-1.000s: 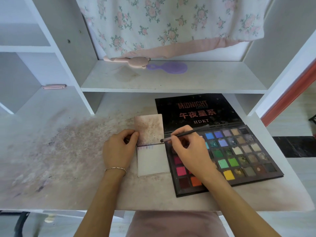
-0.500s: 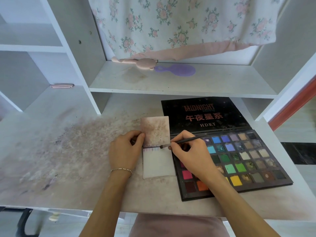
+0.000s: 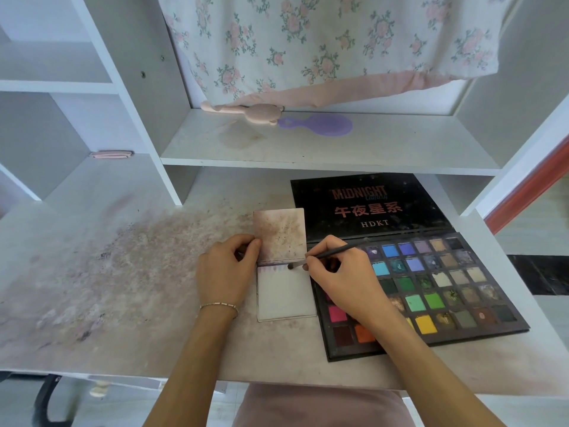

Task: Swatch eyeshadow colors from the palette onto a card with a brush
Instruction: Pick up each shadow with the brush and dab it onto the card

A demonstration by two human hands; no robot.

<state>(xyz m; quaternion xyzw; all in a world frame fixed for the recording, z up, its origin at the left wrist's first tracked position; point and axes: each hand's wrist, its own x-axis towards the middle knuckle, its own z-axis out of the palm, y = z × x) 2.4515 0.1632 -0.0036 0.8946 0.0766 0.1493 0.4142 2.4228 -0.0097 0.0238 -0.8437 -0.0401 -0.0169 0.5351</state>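
A small white card pad lies on the desk, its stained cover flipped up behind it. A row of faint pastel swatches runs along the card's top edge. My left hand pinches the pad's left edge at the fold. My right hand pinches a thin dark brush, whose tip touches the right end of the swatch row. The open black eyeshadow palette with several coloured pans lies just right of the card, partly under my right hand.
The stained desk top spreads to the left. A shelf above carries a purple hand mirror and a pink object. Floral cloth hangs behind. A pink item lies at the left shelf.
My right hand moved the brush tip down from the cover's lower edge onto the card's top swatch row. My left hand keeps its hold on the pad.
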